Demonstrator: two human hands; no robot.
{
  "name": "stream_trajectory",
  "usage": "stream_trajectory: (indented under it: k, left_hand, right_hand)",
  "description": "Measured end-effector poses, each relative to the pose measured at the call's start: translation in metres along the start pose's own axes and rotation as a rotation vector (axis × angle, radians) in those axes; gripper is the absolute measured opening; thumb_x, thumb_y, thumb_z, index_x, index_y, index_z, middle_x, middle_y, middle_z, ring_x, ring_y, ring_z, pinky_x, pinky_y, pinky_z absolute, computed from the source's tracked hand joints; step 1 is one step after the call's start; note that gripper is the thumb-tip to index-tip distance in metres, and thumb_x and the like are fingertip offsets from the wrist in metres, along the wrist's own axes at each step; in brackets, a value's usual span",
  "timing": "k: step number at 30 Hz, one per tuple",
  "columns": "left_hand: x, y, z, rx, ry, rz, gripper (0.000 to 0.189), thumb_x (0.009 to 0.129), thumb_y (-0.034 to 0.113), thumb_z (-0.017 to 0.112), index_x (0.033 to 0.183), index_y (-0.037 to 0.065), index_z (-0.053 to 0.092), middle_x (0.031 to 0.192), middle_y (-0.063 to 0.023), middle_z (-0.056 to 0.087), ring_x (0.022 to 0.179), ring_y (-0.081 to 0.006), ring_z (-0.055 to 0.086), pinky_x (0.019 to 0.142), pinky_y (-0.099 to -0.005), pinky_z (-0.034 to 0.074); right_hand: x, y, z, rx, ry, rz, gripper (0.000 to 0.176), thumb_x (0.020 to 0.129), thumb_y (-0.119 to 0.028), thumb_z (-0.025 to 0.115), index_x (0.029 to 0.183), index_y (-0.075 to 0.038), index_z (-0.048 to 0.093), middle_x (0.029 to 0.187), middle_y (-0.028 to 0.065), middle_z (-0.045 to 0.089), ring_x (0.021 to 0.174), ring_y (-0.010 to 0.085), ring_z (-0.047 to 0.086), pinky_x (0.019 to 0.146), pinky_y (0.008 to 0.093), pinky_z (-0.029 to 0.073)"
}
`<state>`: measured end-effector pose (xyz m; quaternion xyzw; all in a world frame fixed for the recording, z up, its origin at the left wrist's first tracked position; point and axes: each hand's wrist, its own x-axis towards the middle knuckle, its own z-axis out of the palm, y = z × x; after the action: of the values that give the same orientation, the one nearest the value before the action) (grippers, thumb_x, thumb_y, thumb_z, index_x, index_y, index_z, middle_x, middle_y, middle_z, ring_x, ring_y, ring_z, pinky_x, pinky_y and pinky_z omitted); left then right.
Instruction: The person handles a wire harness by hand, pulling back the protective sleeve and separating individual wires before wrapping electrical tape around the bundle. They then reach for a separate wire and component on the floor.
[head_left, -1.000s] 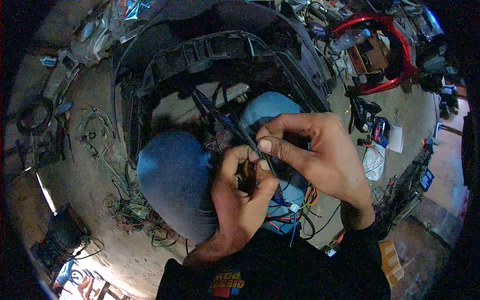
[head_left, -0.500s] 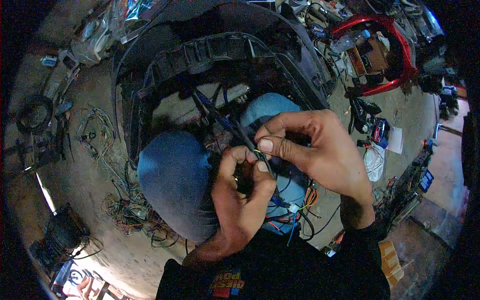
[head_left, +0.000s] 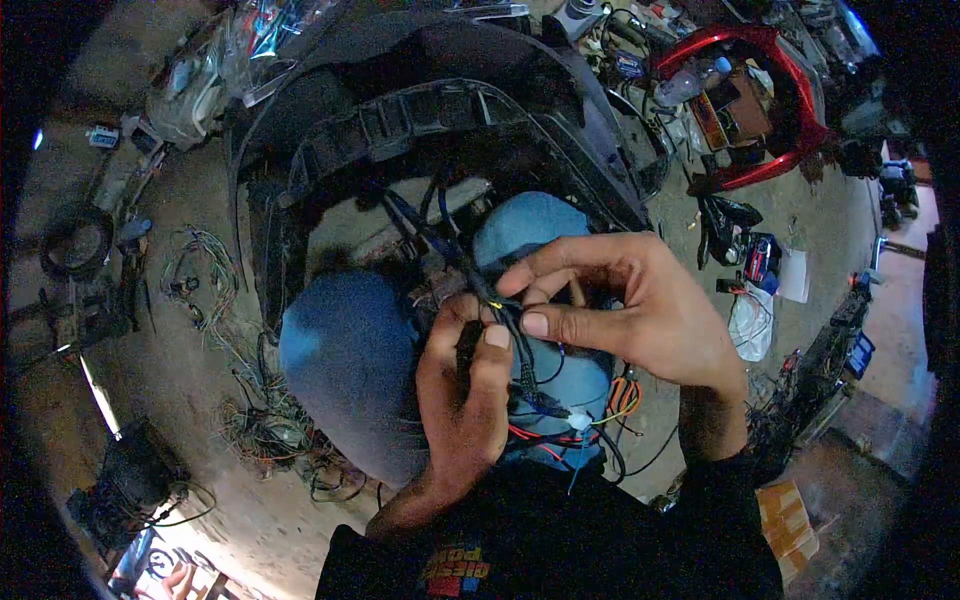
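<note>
A dark wiring harness (head_left: 432,236) runs from the black plastic body panel (head_left: 400,115) down between the knees. My left hand (head_left: 465,375) is closed around the harness, thumb and fingers pinching it beside a small yellow wire or band (head_left: 495,305). My right hand (head_left: 630,310) is at the harness's right side, its thumb and forefinger curled towards a thin dark strand that is hard to make out. Below the hands, a white connector (head_left: 579,421) with orange, red and blue wires lies over the lap.
A red curved frame (head_left: 815,130) surrounds a cardboard box and bottle at the upper right. Tangled wires (head_left: 275,430) lie on the floor at left. A black tyre (head_left: 75,243) is farther left. Near the bottom right is a cardboard piece (head_left: 787,520).
My right thumb and fingers have moved away from the yellow spot, slightly to the right and down. My left thumb has shifted left along the harness. The view has shifted a little.
</note>
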<state>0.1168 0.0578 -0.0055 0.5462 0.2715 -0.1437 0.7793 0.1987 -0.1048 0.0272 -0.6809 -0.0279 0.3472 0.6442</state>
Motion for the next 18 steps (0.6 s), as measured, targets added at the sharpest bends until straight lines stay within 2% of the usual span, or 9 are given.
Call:
stream_trajectory:
  k: [3,6,13,16,18]
  left_hand:
    - [0.0,-0.004,0.004,-0.051,0.026,0.057,0.02,0.099,0.018,0.057,0.109,0.001,0.051,0.09,0.0002,0.051,0.084,-0.0088,0.045,0.074,-0.0257,0.041]
    - [0.004,0.001,0.003,0.093,-0.049,0.137,0.024,0.099,0.022,0.06,0.106,0.001,0.051,0.087,0.0008,0.051,0.081,-0.0091,0.045,0.072,-0.026,0.041]
    - [0.013,0.002,-0.002,0.263,-0.13,0.128,0.023,0.099,0.024,0.063,0.095,0.003,0.053,0.084,-0.0024,0.053,0.08,-0.0096,0.047,0.072,-0.027,0.042]
    - [0.012,0.004,0.0,0.274,-0.111,0.091,0.022,0.098,0.023,0.062,0.095,0.002,0.054,0.085,-0.004,0.054,0.081,-0.0109,0.049,0.073,-0.0286,0.043]
    - [0.014,-0.002,0.0,0.327,-0.082,0.139,0.02,0.098,0.021,0.061,0.096,0.002,0.055,0.085,-0.0046,0.055,0.081,-0.0115,0.049,0.073,-0.0293,0.043]
  right_hand:
    - [-0.001,-0.003,0.0,-0.025,0.023,0.022,0.024,0.087,-0.004,0.072,0.11,0.002,0.069,0.082,0.0001,0.068,0.073,0.0024,0.053,0.066,0.0213,0.045]
    - [-0.001,-0.001,0.001,-0.096,0.045,-0.031,0.024,0.085,-0.003,0.071,0.109,0.001,0.068,0.082,-0.0008,0.067,0.069,0.0024,0.051,0.063,0.0217,0.044]
    - [-0.001,0.007,-0.001,-0.182,0.109,-0.153,0.027,0.082,0.0,0.07,0.109,-0.002,0.067,0.082,-0.0005,0.066,0.068,0.003,0.052,0.061,0.0226,0.045]
    - [-0.002,0.008,0.0,-0.089,0.119,-0.134,0.028,0.082,0.001,0.069,0.109,-0.002,0.065,0.081,0.0004,0.067,0.07,0.0039,0.054,0.062,0.0234,0.046]
    - [-0.005,-0.002,-0.001,-0.143,0.112,-0.067,0.027,0.085,0.001,0.07,0.111,0.0,0.063,0.088,0.0015,0.067,0.08,0.0048,0.057,0.073,0.0229,0.046]
